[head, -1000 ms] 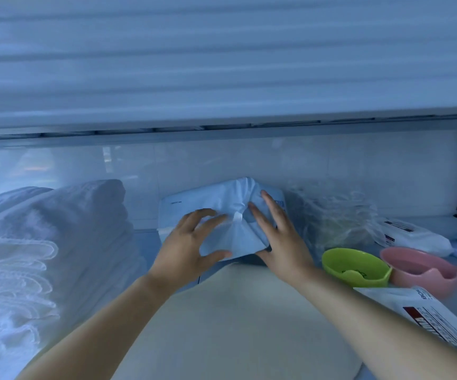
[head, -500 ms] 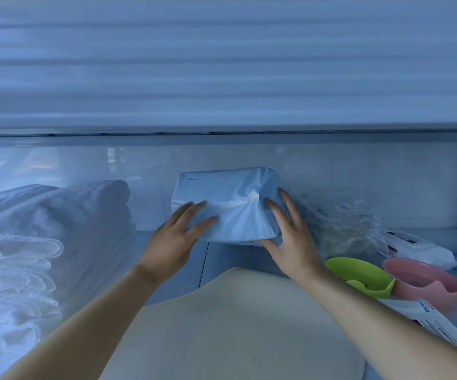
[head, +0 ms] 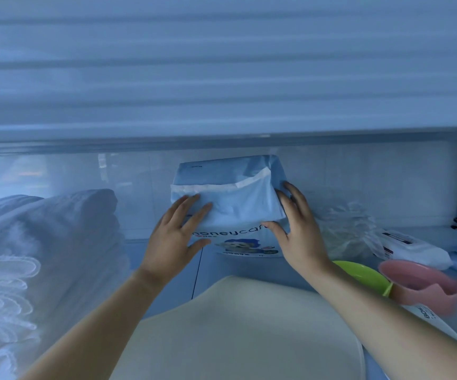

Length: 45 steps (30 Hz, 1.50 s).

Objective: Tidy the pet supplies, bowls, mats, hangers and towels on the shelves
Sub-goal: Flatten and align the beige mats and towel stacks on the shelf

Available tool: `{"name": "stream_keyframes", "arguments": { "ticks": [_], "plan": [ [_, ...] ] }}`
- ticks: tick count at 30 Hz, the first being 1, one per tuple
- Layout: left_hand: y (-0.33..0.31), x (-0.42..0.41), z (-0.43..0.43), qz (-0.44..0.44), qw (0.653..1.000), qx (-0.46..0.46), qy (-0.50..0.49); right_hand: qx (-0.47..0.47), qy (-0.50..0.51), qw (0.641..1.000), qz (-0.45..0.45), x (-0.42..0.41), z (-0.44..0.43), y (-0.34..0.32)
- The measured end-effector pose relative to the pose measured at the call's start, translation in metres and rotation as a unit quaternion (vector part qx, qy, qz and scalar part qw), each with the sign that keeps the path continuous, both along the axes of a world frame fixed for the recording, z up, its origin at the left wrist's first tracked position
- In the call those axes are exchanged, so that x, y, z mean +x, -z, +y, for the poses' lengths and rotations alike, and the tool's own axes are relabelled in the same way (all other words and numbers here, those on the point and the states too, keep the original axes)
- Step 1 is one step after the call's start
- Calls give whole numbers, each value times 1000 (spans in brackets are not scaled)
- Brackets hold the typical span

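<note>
a soft blue pack of pet pads [head: 227, 187] stood upright against the back wall of the shelf [head: 167, 270], between a stack of white towels [head: 43, 242] and a crumpled clear bag [head: 345, 231], as a person braced it with both hands. judged from this view, the pack could slump forward onto the cream mat [head: 235, 325] once released, since its folded-over top looked loose and its sides soft. the right forearm, passing just above the green bowl [head: 359, 272] and near the pink bowl [head: 419, 283], could knock either one when drawn back. the grip was wide on both sides. the left hand [head: 174, 237] lay flat on the pack's lower front with fingers straight. the right hand [head: 298, 237] cupped the right edge, thumb on the front and fingers nearly straight along the side. neither hand closed round the pack. it sat between the two hands and rose above them, its printed face turned toward the camera.
</note>
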<state>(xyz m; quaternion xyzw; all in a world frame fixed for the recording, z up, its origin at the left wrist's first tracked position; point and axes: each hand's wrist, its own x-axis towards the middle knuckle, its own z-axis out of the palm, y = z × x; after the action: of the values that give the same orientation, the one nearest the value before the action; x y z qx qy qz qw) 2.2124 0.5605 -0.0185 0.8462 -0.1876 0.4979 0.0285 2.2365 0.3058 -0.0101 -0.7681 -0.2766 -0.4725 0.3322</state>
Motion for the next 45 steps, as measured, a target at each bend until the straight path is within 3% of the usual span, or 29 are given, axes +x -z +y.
{"name": "stream_keyframes", "arguments": {
  "ticks": [10,15,19,25,29,32,35,45],
  "plan": [
    [-31,3,-1,-123,991,38,27,35,13,999,-30,6,-4,-21],
    [-40,10,-16,-155,988,2,3,98,27,993,-57,16,-2,-30],
    [-16,20,-27,-101,991,-4,-87,29,71,997,-24,23,4,-4],
    [18,31,-31,-53,975,87,-197,-67,100,993,7,34,6,23],
    [25,38,-34,16,977,114,-182,-83,124,988,45,43,3,13],
    [41,40,-38,86,974,123,-172,-164,187,965,86,47,0,23],
    [58,44,-38,152,970,94,-167,-210,176,954,119,48,0,36],
    [64,45,-44,191,970,76,-129,-238,135,952,135,38,5,36]
  ]
}}
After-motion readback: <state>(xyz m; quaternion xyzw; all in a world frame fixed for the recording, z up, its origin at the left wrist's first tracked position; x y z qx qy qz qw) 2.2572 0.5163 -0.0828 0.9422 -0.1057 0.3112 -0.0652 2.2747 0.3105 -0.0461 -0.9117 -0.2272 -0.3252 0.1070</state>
